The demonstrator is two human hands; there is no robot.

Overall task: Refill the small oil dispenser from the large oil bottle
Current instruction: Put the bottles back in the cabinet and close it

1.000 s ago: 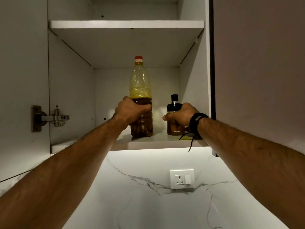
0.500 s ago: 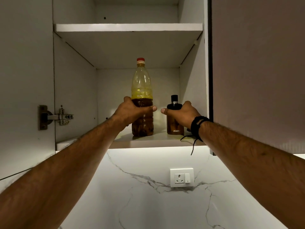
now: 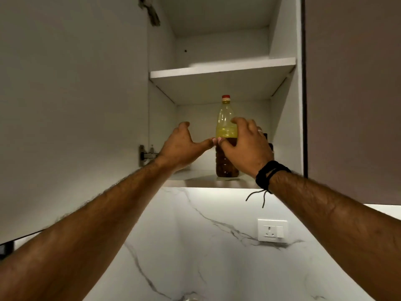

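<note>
The large oil bottle (image 3: 225, 118), clear plastic with a red cap and dark oil in its lower half, stands upright on the lower cabinet shelf (image 3: 195, 181). My left hand (image 3: 184, 146) hovers just left of it, fingers apart, thumb tip close to the bottle's side. My right hand (image 3: 247, 146) is spread in front of the bottle's right side with nothing in it. The small dark oil dispenser (image 3: 268, 141) is almost wholly hidden behind that hand; only a dark sliver shows.
The cabinet door (image 3: 76, 105) stands swung out on the left, with its hinge (image 3: 145, 155) near my left wrist. An upper shelf (image 3: 221, 69) sits above. A closed door (image 3: 351, 105) is to the right. A wall socket (image 3: 272, 230) sits on the marble backsplash below.
My left hand has let go of the large bottle and slid left. My right hand has left the small dispenser and moved left, in front of the bottle. The view has tilted upward.
</note>
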